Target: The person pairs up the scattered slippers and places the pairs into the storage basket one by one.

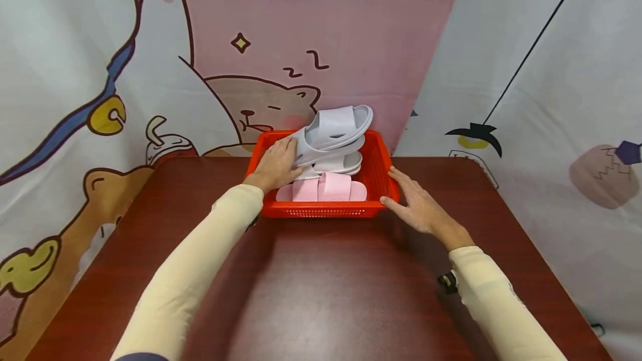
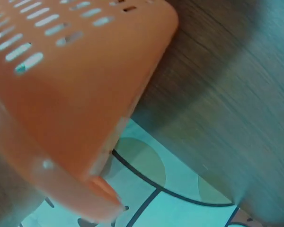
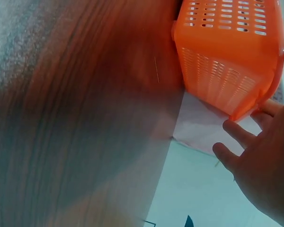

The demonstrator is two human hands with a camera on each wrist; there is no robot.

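A red plastic basket (image 1: 321, 210) stands at the far edge of the table. Inside, a pair of pale grey slippers (image 1: 338, 127) lies tilted, right end higher, over a pair of white slippers (image 1: 346, 163). Pink slippers (image 1: 336, 188) lie at the basket's front. My left hand (image 1: 275, 166) reaches over the left rim and grips the left end of the grey slippers, its fingertips partly hidden behind them. Beside the basket's right rim, my right hand (image 1: 418, 205) has its fingers spread; in the right wrist view its fingertips are close to the orange-looking basket (image 3: 227, 52).
The dark reddish-brown table (image 1: 321, 288) extends in front of the basket and to both sides. A printed cartoon curtain (image 1: 351, 32) hangs directly behind the basket and around the table's sides.
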